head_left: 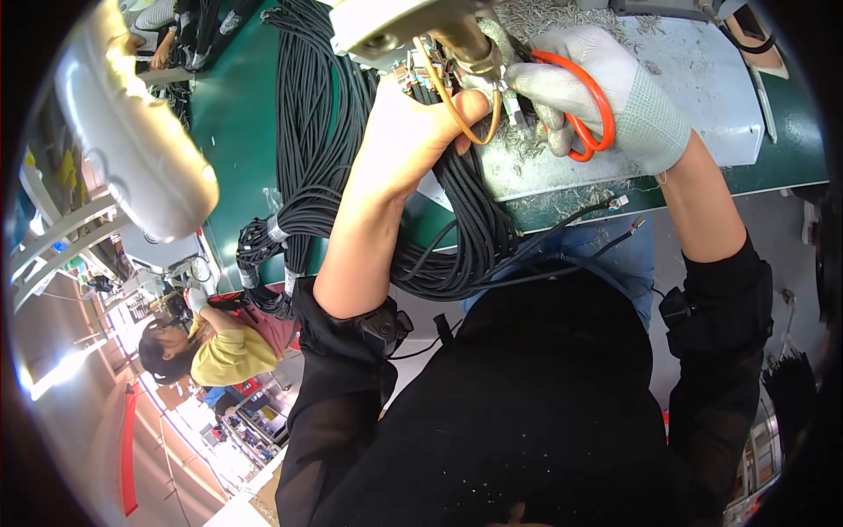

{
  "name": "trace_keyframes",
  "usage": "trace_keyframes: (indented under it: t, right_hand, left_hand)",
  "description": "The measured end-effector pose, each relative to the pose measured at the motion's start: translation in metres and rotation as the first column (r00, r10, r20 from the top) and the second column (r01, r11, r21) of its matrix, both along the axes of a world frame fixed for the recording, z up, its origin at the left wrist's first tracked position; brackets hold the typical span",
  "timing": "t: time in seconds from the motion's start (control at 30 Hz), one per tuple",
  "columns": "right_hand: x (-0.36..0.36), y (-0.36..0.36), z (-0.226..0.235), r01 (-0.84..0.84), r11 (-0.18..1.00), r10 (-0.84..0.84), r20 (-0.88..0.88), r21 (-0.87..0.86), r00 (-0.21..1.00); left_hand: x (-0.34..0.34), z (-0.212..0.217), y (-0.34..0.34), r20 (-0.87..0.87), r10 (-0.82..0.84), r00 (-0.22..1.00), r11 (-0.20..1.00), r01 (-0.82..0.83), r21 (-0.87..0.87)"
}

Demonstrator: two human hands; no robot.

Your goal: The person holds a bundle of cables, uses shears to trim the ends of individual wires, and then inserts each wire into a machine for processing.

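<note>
My left hand, bare, is closed around the end of a bundle of black cables. Small connectors and coloured wires stick out beside its fingers. A tan loop hangs across the thumb. In a white knitted glove, my right hand grips scissors with orange-red loop handles. The scissors' blades are mostly hidden by the glove and cannot be made out. Both hands come close together over a white board, next to a small pale connector.
Lamp-like metal equipment hangs just above my hands. Grey clippings litter the white board on the green table. Coiled black cables lie on the left. Two cable ends overhang the near edge. Another person works at left.
</note>
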State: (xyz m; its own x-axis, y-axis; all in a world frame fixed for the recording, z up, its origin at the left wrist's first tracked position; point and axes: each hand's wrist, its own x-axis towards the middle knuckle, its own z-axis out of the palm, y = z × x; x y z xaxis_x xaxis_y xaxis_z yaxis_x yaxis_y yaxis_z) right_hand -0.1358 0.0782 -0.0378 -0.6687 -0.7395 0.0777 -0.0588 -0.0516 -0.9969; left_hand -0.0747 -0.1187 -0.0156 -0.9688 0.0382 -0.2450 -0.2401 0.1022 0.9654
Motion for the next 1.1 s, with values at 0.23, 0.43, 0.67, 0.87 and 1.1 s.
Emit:
trace_keyframes:
  t: [0.23, 0.43, 0.67, 0.87, 1.1]
  right_hand:
    - [0.010, -0.005, 0.019, 0.102, 0.986, -0.126, 0.188, 0.128, 0.974]
    - [0.015, -0.009, 0.019, 0.150, 0.978, -0.173, 0.163, 0.146, 0.971]
    - [0.011, -0.008, 0.007, 0.116, 0.984, -0.142, 0.197, 0.135, 0.970]
    - [0.008, -0.006, 0.011, 0.124, 0.983, -0.153, 0.231, 0.136, 0.961]
    - [0.004, -0.006, 0.008, 0.073, 0.993, -0.095, 0.247, 0.096, 0.964]
  left_hand:
    - [0.003, -0.010, -0.003, -0.075, -0.005, 0.997, 0.978, 0.021, 0.206]
    - [0.008, -0.016, -0.007, -0.042, 0.014, 0.999, 0.956, -0.001, 0.295]
    - [0.007, -0.017, -0.007, -0.023, 0.020, 1.000, 0.967, -0.013, 0.254]
    - [0.003, -0.009, -0.004, -0.043, -0.011, 0.999, 0.982, 0.019, 0.190]
    - [0.003, -0.004, -0.002, -0.015, -0.001, 1.000, 0.987, 0.004, 0.161]
